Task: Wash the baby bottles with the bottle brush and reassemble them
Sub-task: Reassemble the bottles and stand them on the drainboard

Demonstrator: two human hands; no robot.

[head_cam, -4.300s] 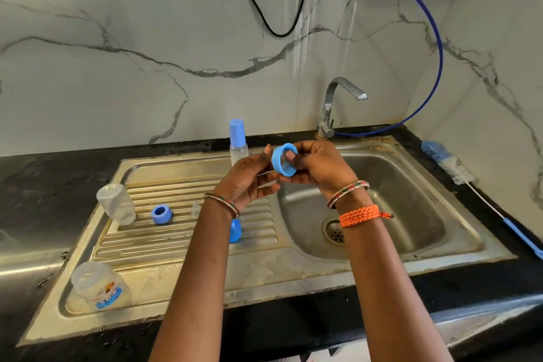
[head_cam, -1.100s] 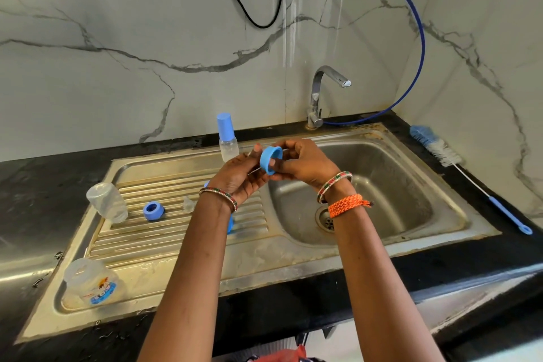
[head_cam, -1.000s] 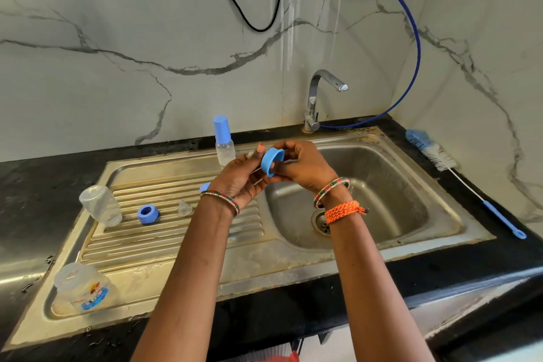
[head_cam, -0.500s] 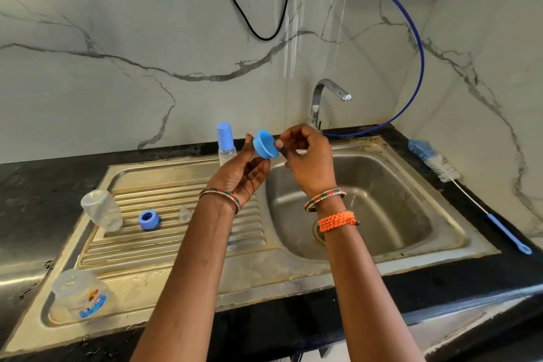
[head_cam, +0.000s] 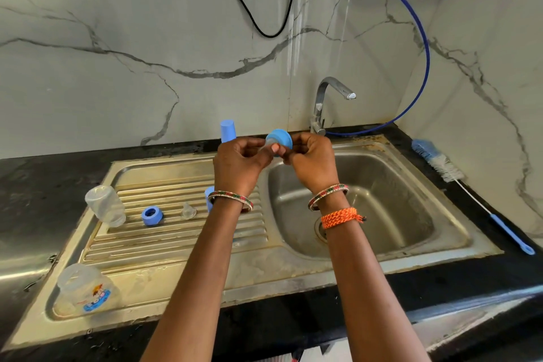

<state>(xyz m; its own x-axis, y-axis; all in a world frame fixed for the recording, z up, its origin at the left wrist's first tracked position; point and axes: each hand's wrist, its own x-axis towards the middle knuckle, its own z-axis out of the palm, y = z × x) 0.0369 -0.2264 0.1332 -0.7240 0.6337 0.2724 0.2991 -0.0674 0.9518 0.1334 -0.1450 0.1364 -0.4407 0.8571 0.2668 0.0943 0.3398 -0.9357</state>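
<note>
- Head view: both hands are hovering over the left edge of the basin (head_cam: 382,194), holding a blue collar (head_cam: 280,138) between them.
- The left hand (head_cam: 238,164) is curling its fingers round a clear teat (head_cam: 268,146) that is sitting at the collar's near side; how far it is seated cannot be told.
- The right hand (head_cam: 313,161) is pinching the collar's right edge with curled fingers.
- A capped bottle (head_cam: 227,131) is standing just behind the left hand, mostly hidden.
- On the drainboard (head_cam: 176,241), a clear bottle (head_cam: 104,206) is lying at the far left, a second collar (head_cam: 152,215) is sitting beside it, and a loose teat (head_cam: 188,211) is resting further right.
- Another bottle (head_cam: 85,291) with a printed label is lying at the drainboard's near left corner.
- A blue cap (head_cam: 209,197) is showing partly behind the left wrist.
- The brush (head_cam: 446,173) is lying on the counter to the right of the sink, well apart from the hands.
- The tap (head_cam: 326,103) is standing behind the basin.
</note>
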